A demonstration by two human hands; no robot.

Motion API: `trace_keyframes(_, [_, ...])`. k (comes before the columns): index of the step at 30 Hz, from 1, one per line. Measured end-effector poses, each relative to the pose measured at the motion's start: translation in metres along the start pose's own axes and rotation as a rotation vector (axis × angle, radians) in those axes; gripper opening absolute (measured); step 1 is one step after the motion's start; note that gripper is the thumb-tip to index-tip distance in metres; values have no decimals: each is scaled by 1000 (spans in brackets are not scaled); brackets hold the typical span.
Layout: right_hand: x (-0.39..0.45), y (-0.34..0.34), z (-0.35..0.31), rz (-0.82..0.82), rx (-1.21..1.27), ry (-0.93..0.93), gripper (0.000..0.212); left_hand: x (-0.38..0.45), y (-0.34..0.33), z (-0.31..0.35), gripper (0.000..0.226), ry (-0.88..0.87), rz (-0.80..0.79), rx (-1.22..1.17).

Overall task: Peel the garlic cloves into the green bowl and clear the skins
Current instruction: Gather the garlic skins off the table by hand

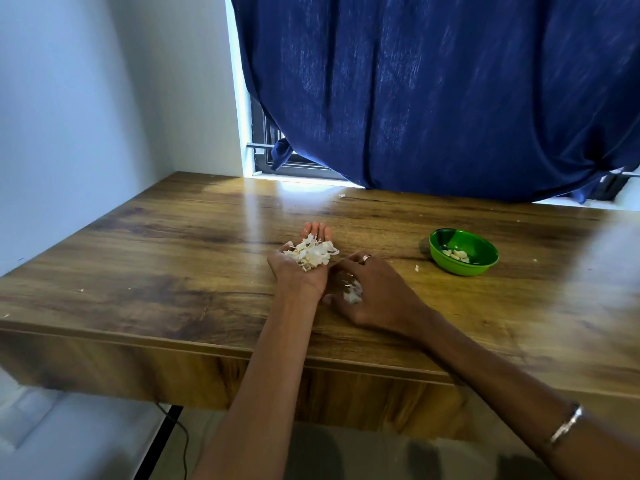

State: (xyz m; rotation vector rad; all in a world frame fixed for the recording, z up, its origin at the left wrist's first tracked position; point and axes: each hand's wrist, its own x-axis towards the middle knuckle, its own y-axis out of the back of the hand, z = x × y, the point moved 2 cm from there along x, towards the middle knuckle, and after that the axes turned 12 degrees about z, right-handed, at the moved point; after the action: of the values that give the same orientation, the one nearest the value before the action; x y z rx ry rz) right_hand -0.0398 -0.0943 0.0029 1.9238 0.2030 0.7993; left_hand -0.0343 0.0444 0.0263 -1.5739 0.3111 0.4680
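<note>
My left hand (304, 271) lies palm up on the wooden table (156, 251), fingers straight, carrying a heap of white garlic skins (311, 254). Right beside it my right hand (374, 292), palm down with a ring on one finger, curls its fingers round a small clump of skins (352, 293) against the tabletop. The green bowl (478, 265) stands to the right of both hands with several peeled cloves (456, 254) inside.
Small skin scraps lie scattered: one near the bowl (417, 268), one at the back by the curtain (341, 195), a few at the left. A blue curtain (433, 91) hangs over the table's far edge. The table's front edge runs below my forearms.
</note>
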Motion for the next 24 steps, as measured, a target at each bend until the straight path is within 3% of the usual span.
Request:
trace_keyframes(3, [-2, 11, 18, 59, 17, -66, 25, 1, 2, 2, 40, -14, 35, 41])
trace_keyframes(5, [-5, 21, 32, 24, 11, -119, 16, -1, 2, 1, 42, -2, 42, 45])
trace_keyframes(11, [-21, 50, 37, -254, -113, -44, 49, -2, 2, -5, 43, 14, 24, 42])
trace_keyframes(17, [-22, 56, 46, -127, -45, -7, 30, -5, 3, -6, 42, 31, 21, 20])
trace_keyframes(24, [-9, 60, 55, -20, -15, -115, 14, -5, 3, -10, 43, 47, 58, 25])
